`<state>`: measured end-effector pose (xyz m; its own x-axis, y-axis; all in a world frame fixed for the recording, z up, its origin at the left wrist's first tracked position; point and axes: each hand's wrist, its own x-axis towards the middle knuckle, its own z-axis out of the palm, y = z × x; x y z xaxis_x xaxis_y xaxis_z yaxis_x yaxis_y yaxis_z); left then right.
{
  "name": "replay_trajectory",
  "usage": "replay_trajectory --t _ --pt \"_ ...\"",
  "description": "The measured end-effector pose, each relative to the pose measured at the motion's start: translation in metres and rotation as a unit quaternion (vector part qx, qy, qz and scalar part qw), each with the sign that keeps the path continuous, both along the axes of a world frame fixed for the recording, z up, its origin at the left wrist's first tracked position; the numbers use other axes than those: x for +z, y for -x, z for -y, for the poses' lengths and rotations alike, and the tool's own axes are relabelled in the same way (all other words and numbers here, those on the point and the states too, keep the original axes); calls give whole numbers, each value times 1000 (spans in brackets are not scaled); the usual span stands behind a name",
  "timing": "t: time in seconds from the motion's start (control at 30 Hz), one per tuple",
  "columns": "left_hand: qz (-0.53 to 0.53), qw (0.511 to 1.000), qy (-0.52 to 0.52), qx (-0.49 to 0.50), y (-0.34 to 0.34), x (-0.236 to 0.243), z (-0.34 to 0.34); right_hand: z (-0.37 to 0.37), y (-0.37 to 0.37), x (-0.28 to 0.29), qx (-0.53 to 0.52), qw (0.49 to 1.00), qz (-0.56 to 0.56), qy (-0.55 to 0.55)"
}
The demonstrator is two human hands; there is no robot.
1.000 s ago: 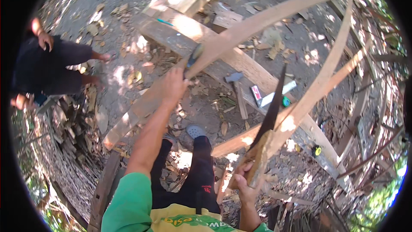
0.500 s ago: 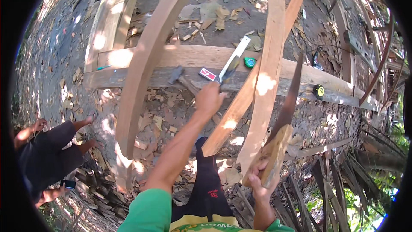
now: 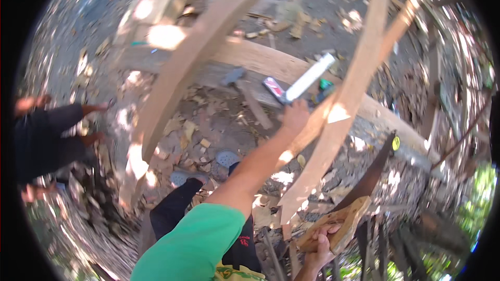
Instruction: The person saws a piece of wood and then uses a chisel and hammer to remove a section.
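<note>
My right hand (image 3: 324, 240) grips the wooden handle of a handsaw (image 3: 364, 184); its dark blade points up and away to the right. My left arm reaches forward, and the left hand (image 3: 296, 117) is at the near end of a white-bladed square (image 3: 311, 77) lying on a beam. Motion blur hides those fingers, so I cannot tell whether they grip the square. Beside it on the beam are a small red-and-white packet (image 3: 273, 88) and a green tape measure (image 3: 325, 84). A hammer (image 3: 233, 76) rests left of the packet, its handle hanging toward me.
A long plank (image 3: 359, 78) and a thick curved timber (image 3: 179, 67) cross the horizontal beam (image 3: 260, 57). A yellow tape measure (image 3: 396, 142) shows near the saw tip. Another person (image 3: 47, 140) is at the far left. Leaves and wood scraps litter the ground.
The view has turned and blurred, shifting the timbers rightward. My left hand has stayed by the square's near end. The saw has swung rightward and is still in my right hand.
</note>
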<state>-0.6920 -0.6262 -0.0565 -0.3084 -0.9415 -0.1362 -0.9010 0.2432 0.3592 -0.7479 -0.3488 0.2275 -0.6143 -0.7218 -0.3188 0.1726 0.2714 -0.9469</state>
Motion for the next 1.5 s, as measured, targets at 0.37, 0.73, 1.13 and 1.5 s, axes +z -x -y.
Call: replay_trajectory --t 0.37,0.73,1.13,1.5 --pt "-338 851 -232 329 -239 0 -292 81 -95 44 392 904 -170 -13" --pt "-599 -68 158 782 -471 -66 -503 167 -345 -94 750 426 -480 160" --pt "-633 -36 449 629 -523 -45 -423 182 -443 -189 693 130 -690 163" --pt "-566 -78 474 670 -545 -3 -425 209 -435 -195 681 182 -688 168"
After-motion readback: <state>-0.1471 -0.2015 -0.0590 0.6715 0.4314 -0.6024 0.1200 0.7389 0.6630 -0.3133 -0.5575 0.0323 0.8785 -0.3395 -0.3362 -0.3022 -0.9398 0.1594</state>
